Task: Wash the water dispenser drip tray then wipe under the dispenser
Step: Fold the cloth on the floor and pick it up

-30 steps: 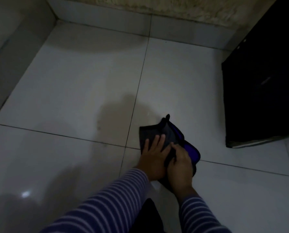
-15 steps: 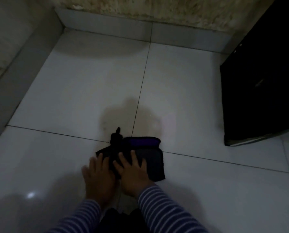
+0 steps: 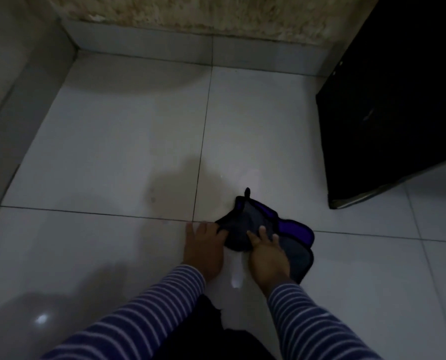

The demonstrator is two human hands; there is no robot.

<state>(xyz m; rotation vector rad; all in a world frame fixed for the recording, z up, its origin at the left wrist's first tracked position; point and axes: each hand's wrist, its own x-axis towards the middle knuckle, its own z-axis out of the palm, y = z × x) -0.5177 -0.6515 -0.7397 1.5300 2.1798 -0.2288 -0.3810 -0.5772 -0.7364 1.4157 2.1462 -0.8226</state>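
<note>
A dark grey cloth with a purple edge [image 3: 292, 229] lies bunched on the white tiled floor [image 3: 128, 141]. My left hand [image 3: 203, 245] lies flat on the floor, its fingertips on the cloth's left edge. My right hand [image 3: 267, 253] presses down on the middle of the cloth with spread, straight fingers. Both arms wear striped sleeves. A darker damp-looking patch [image 3: 175, 188] marks the tiles just beyond the cloth. No drip tray is in view.
A tall black appliance [image 3: 393, 105] stands on the floor at the right, its lower edge close to the cloth. A tiled skirting and a stained wall [image 3: 190, 16] close off the far side, and another wall [image 3: 6, 120] runs along the left.
Both hands have swept the cloth to the right across the tile seam, back towards the black appliance. The cloth has bunched up more, with its purple edge now on the right.
</note>
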